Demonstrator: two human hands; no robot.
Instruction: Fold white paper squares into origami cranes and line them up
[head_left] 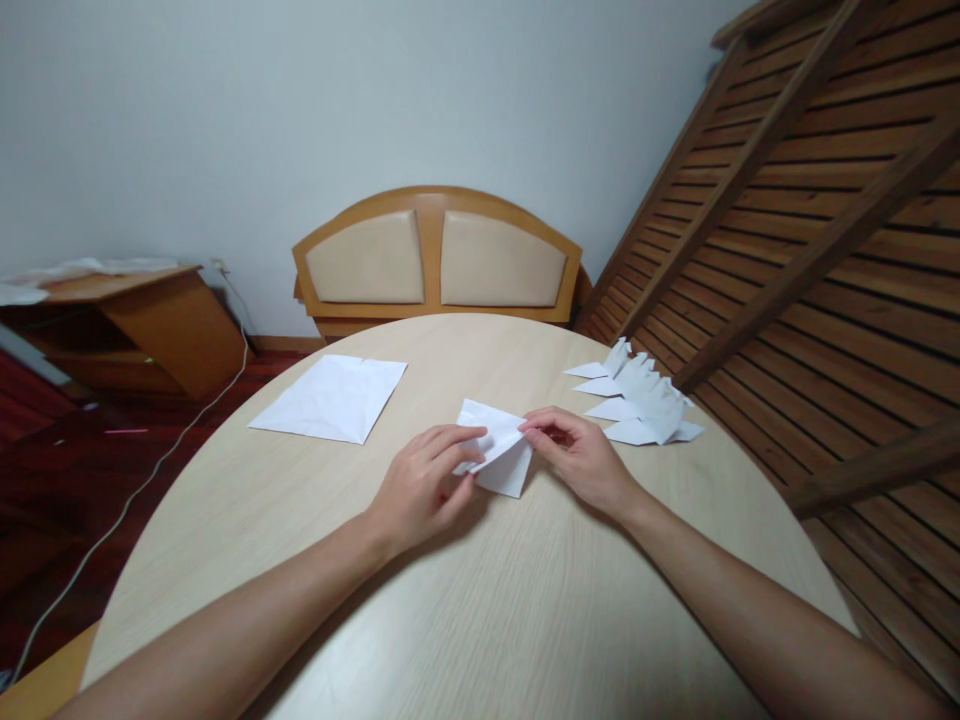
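Past two forearms point(255, 610), held in pinched right hand point(583, 462) and loosely curled left hand point(421, 484) one creased, part-folded white paper point(508, 470); counted one flat square point(330, 400), four-plus folded shapes point(645, 400)

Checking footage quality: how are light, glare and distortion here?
Head view: soft sheen on the near tabletop; head view: shadows under the left hand and right hand; head view: folded paper bright, detail soft; head view: slatted wood leans steeply, likely partly lens distortion.
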